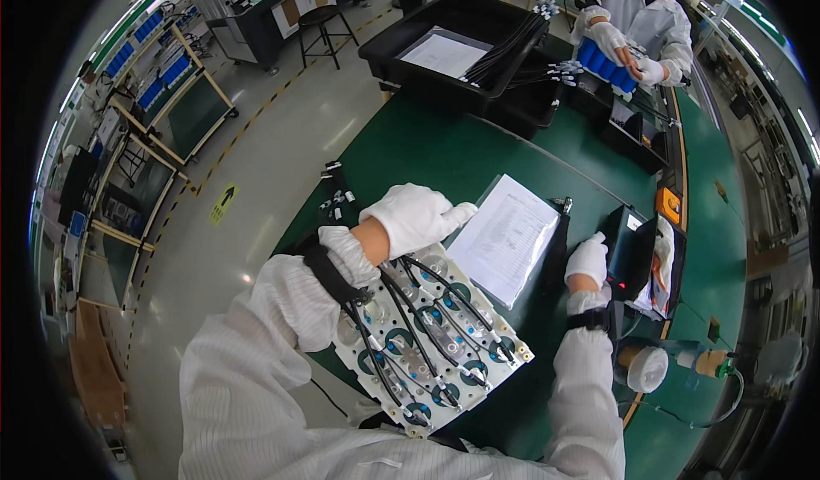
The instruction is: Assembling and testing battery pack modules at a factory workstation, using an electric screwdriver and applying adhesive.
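My left hand (414,219), in a white glove, is over the far left edge of a pale metal plate (504,373) fitted with black cables (418,313) and round dark openings. One finger stretches toward a printed paper sheet (506,241) in a clear sleeve; the others are partly hidden, and nothing shows in this hand. Right of the sheet, my gloved right hand (588,262) is beside a black open box (632,254), its fingers loosely extended and nothing visible in them. Between sheet and right hand lies a black cable bundle (559,241) with metal ends.
Black bins (427,74) at the far side hold cables and paper. A co-worker (636,19) handles blue blocks (605,63) at far right. An orange button box (669,205) and a tool with a hose (649,369) are at right. Shelving carts (171,96) stand left.
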{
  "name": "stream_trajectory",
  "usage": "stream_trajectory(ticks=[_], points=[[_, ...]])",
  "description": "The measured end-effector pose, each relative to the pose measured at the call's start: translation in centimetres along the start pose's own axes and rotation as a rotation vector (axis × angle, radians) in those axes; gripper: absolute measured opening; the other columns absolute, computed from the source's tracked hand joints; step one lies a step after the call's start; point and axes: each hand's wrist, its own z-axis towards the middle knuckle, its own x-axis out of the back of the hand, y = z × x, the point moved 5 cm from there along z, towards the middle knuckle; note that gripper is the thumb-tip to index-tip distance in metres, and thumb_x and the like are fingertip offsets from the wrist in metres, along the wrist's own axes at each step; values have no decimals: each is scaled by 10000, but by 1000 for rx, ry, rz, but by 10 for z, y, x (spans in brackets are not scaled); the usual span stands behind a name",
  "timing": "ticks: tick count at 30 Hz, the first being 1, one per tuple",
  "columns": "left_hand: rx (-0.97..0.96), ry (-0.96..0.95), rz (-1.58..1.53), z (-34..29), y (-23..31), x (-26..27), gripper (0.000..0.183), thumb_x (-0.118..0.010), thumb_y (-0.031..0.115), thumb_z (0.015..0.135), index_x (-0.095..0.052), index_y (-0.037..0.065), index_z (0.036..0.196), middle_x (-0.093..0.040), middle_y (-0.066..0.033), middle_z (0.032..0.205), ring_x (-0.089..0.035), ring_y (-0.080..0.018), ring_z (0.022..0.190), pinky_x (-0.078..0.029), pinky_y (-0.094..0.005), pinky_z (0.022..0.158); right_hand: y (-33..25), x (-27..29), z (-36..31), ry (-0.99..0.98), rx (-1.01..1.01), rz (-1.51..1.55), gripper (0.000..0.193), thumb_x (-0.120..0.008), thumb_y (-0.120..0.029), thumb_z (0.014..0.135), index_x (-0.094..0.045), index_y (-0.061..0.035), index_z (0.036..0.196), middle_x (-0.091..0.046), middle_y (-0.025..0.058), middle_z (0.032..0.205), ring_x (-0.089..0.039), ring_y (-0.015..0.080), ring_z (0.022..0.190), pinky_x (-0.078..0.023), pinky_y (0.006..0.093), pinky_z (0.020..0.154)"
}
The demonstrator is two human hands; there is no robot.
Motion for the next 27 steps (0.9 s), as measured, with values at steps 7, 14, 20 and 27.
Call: stream_trajectory(ticks=[7,14,20,27], points=[[-17,18,-22,2,4,3,622,-372,501,947,-634,35,629,-623,-171,654,-618,-351,665,-495,-431,687,19,-17,47,-126,66,48,195,-540,-153,874,-621,8,949,-643,240,951,-621,395,958,-515,467,806],[-14,10,1,2,-2,-1,649,-346,536,942,-644,48,634,-625,-160,650,-619,-353,663,-500,-431,689,-25,35,-14,-286,37,819,174,-640,-149,866,-619,-1,956,-618,73,731,-588,99,555,-497,215,550],[7,-116,5,5,3,2,675,-286,544,937,-708,58,735,-664,-180,748,-643,-356,755,-497,-454,767,-56,18,-48,-551,289,900,141,-655,-122,859,-628,8,906,-634,59,705,-607,110,574,-508,228,546],[14,-119,-11,4,3,3,685,-292,552,931,-709,36,758,-663,-197,771,-643,-363,785,-497,-444,784,-66,-21,-48,-390,606,519,179,-633,-176,852,-618,-20,938,-647,152,763,-628,265,641,-504,356,613]])
